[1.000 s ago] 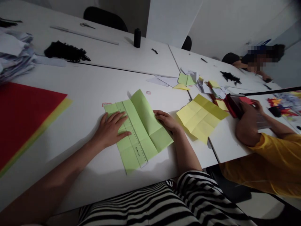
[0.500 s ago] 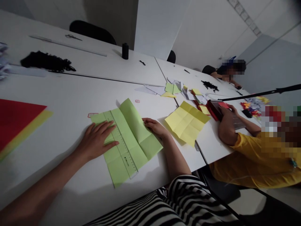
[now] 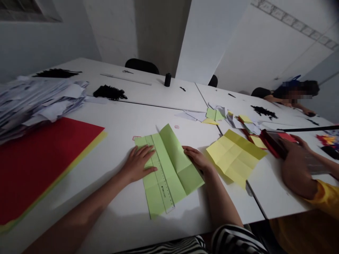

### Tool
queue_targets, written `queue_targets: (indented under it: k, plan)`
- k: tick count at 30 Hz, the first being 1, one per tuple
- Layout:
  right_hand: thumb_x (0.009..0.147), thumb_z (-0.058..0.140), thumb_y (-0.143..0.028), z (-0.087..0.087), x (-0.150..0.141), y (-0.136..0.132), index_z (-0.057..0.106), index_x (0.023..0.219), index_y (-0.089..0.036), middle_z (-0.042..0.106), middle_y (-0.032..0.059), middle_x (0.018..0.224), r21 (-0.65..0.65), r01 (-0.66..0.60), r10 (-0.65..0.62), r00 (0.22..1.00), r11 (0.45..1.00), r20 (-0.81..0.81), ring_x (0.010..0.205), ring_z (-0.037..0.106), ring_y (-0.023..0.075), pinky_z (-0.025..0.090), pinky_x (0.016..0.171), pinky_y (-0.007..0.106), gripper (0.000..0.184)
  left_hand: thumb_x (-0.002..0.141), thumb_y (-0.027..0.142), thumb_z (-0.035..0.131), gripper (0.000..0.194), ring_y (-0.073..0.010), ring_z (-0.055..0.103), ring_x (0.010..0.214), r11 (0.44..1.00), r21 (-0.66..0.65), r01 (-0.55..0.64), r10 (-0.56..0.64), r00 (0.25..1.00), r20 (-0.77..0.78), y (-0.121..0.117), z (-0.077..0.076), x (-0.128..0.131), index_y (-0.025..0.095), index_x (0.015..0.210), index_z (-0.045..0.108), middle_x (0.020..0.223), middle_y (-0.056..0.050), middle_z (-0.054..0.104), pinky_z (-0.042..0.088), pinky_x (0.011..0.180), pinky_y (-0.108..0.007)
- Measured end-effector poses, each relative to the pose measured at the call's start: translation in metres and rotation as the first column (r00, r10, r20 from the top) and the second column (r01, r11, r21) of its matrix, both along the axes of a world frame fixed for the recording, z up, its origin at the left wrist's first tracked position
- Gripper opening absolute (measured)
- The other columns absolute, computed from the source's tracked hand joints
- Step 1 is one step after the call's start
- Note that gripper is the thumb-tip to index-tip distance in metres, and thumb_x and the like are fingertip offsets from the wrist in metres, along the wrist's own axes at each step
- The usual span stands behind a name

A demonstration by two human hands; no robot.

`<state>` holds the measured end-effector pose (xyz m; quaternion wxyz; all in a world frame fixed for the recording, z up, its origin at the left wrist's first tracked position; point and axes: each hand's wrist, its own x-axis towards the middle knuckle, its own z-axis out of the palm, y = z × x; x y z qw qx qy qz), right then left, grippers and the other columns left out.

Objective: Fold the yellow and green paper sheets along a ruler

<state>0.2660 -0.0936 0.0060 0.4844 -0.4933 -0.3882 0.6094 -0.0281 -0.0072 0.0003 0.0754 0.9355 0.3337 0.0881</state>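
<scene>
A creased light-green paper sheet lies on the white table in front of me. A clear plastic ruler lies along it lengthwise. My left hand rests flat on the ruler and the sheet's left part, fingers stretched out. My right hand sits at the sheet's right edge, fingers curled onto the paper where a fold stands slightly raised.
A red sheet over a yellow one lies at left, with a heap of white papers behind. A creased yellow sheet lies to the right. A person in a yellow sleeve handles red paper. Black scraps, scissors and a black spool sit farther back.
The view has tilted upward and shifted, bringing the white paper heap into sight. Both my hands stay on the green sheet and ruler in the same pose.
</scene>
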Motion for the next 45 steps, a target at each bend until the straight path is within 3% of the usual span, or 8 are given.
queue_targets:
  k: [29, 33, 37, 39, 40, 41, 43, 45]
  plan:
    - [0.076, 0.07, -0.045, -0.007, 0.005, 0.004, 0.067, 0.113, -0.024, 0.069, 0.0021, 0.107, -0.036, 0.029, -0.028, 0.999, 0.999, 0.032, 0.095, 0.063, 0.0196, 0.047, 0.091, 0.033, 0.043, 0.083, 0.065, 0.05, 0.067, -0.0296, 0.034, 0.135, 0.997, 0.074, 0.008, -0.011, 0.999, 0.043, 0.002, -0.004, 0.002, 0.022, 0.135, 0.048, 0.147, -0.008, 0.042, 0.02, 0.112, -0.051]
    - [0.077, 0.068, -0.045, 0.003, 0.0, 0.005, 0.067, 0.113, -0.023, 0.069, 0.0023, 0.103, -0.013, 0.043, -0.041, 0.994, 0.999, 0.1, 0.094, 0.063, 0.0179, 0.048, 0.09, 0.033, 0.042, 0.083, 0.065, 0.047, 0.066, -0.0306, 0.037, 0.134, 0.995, 0.097, 0.013, -0.02, 0.998, 0.067, 0.008, -0.008, 0.003, 0.022, 0.134, 0.049, 0.145, -0.009, 0.044, 0.022, 0.111, -0.051]
    - [0.08, 0.066, -0.045, 0.032, 0.012, -0.004, 0.063, 0.115, -0.023, 0.068, 0.0049, 0.109, 0.09, 0.109, -0.124, 0.974, 0.99, 0.19, 0.093, 0.065, 0.0177, 0.052, 0.086, 0.035, 0.041, 0.083, 0.066, 0.045, 0.065, -0.0313, 0.04, 0.131, 0.991, 0.134, 0.014, -0.029, 0.993, 0.113, 0.016, -0.013, 0.004, 0.023, 0.132, 0.051, 0.143, -0.008, 0.047, 0.023, 0.11, -0.05]
    - [0.081, 0.065, -0.042, 0.049, 0.038, -0.014, 0.054, 0.125, -0.024, 0.067, 0.0068, 0.111, 0.226, 0.254, -0.289, 0.948, 0.94, 0.136, 0.094, 0.066, 0.0177, 0.054, 0.085, 0.037, 0.048, 0.083, 0.067, 0.044, 0.066, -0.0315, 0.041, 0.13, 0.989, 0.145, 0.014, -0.032, 0.992, 0.122, 0.018, -0.014, 0.004, 0.023, 0.132, 0.052, 0.142, -0.008, 0.047, 0.025, 0.109, -0.049]
    - [0.083, 0.064, -0.041, 0.057, 0.056, -0.02, 0.048, 0.13, -0.025, 0.067, 0.0064, 0.11, 0.28, 0.373, -0.417, 0.901, 0.885, 0.12, 0.092, 0.066, 0.0169, 0.055, 0.084, 0.036, 0.052, 0.083, 0.067, 0.044, 0.066, -0.0315, 0.041, 0.13, 0.989, 0.146, 0.014, -0.032, 0.992, 0.122, 0.018, -0.014, 0.005, 0.023, 0.132, 0.052, 0.142, -0.008, 0.048, 0.025, 0.108, -0.049]
    - [0.084, 0.062, -0.039, 0.062, 0.077, -0.026, 0.041, 0.133, -0.026, 0.068, 0.0057, 0.108, 0.32, 0.505, -0.563, 0.817, 0.802, 0.122, 0.091, 0.067, 0.0157, 0.056, 0.082, 0.035, 0.055, 0.084, 0.067, 0.043, 0.066, -0.0316, 0.041, 0.13, 0.989, 0.146, 0.011, -0.029, 0.992, 0.121, 0.018, -0.014, 0.005, 0.023, 0.132, 0.052, 0.142, -0.008, 0.047, 0.025, 0.108, -0.049]
    - [0.087, 0.057, -0.036, 0.068, 0.124, -0.036, 0.035, 0.131, -0.025, 0.07, 0.0034, 0.099, 0.354, 0.755, -0.834, 0.493, 0.551, 0.246, 0.083, 0.067, 0.012, 0.057, 0.076, 0.028, 0.051, 0.084, 0.067, 0.043, 0.066, -0.0316, 0.041, 0.131, 0.99, 0.143, 0.007, -0.023, 0.993, 0.114, 0.019, -0.014, 0.005, 0.023, 0.132, 0.052, 0.142, -0.008, 0.047, 0.025, 0.109, -0.049]
    - [0.09, 0.053, -0.03, 0.069, 0.169, -0.041, 0.036, 0.124, -0.023, 0.07, 0.0021, 0.093, 0.349, 0.808, -0.868, 0.364, 0.474, 0.337, 0.077, 0.066, 0.0091, 0.056, 0.073, 0.024, 0.039, 0.084, 0.068, 0.042, 0.067, -0.0317, 0.041, 0.131, 0.989, 0.146, 0.004, -0.02, 0.993, 0.112, 0.019, -0.015, 0.006, 0.023, 0.132, 0.052, 0.143, -0.008, 0.047, 0.024, 0.109, -0.049]
